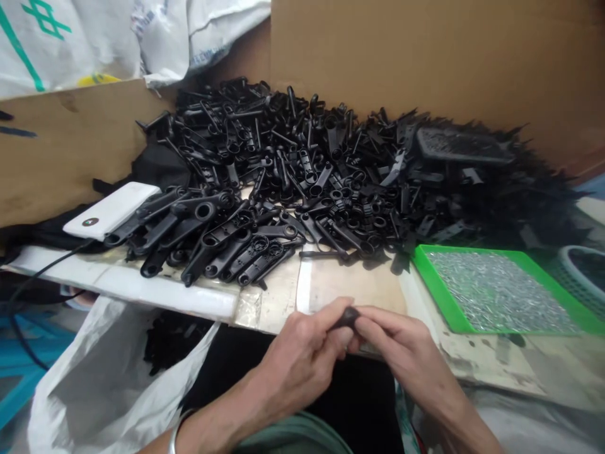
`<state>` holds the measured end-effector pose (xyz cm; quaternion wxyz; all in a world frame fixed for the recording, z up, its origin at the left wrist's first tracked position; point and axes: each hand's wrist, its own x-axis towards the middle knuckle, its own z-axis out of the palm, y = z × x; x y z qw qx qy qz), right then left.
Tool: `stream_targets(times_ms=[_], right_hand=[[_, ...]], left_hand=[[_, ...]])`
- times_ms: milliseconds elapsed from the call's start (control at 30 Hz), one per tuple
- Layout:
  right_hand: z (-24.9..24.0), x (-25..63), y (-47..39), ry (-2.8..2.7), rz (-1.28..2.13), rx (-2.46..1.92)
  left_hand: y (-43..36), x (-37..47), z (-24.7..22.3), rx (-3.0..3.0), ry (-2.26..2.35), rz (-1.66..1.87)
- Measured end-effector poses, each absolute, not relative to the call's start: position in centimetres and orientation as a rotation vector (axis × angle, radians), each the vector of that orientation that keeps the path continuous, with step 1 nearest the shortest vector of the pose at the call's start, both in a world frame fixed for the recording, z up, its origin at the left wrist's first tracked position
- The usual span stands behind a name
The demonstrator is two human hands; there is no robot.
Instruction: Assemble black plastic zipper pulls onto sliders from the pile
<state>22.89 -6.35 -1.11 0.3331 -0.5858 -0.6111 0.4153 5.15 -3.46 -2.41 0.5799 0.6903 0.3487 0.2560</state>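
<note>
At the table's front edge, my left hand (307, 347) and my right hand (401, 340) meet around a small black plastic part (347, 317). Both hands have their fingers closed on it, thumb and fingertips pinching from either side. Most of the part is covered, so its exact shape cannot be made out. Beyond my hands lies a big heap of black plastic arm-shaped pieces (255, 249) with round ring ends. To the right of my right hand stands a green tray (428, 287) full of small shiny metal pins (501, 290).
A white power bank (111, 211) with a black cable (28, 287) lies on the left. Below it hangs an open white sack (89, 378) with black pieces inside. Cardboard walls (425, 57) enclose the heap. A dark tray (463, 148) and a grey basket (579, 271) are at right.
</note>
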Motion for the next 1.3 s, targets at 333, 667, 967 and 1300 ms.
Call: stream_targets(times_ms=[333, 667, 967, 1300], right_hand=[[-1.0, 24.2, -2.6, -1.766, 0.646, -1.631], [-1.7, 27.0, 1.3, -1.999, -0.128, -1.99], [-0.7, 29.7, -0.9, -1.254, 0.65, -1.75], [0.5, 28.1, -4.8, -1.483, 1.155, -1.669]], left_hand=[[-1.6, 2.2, -2.3, 2.608, 1.125, 1.055], [3.5, 0.4, -2.3, 2.849, 1.79, 0.739], [3.5, 0.1, -2.4, 2.925, 1.603, 1.147], [0.3, 2.9, -1.1, 2.83, 1.017, 1.35]])
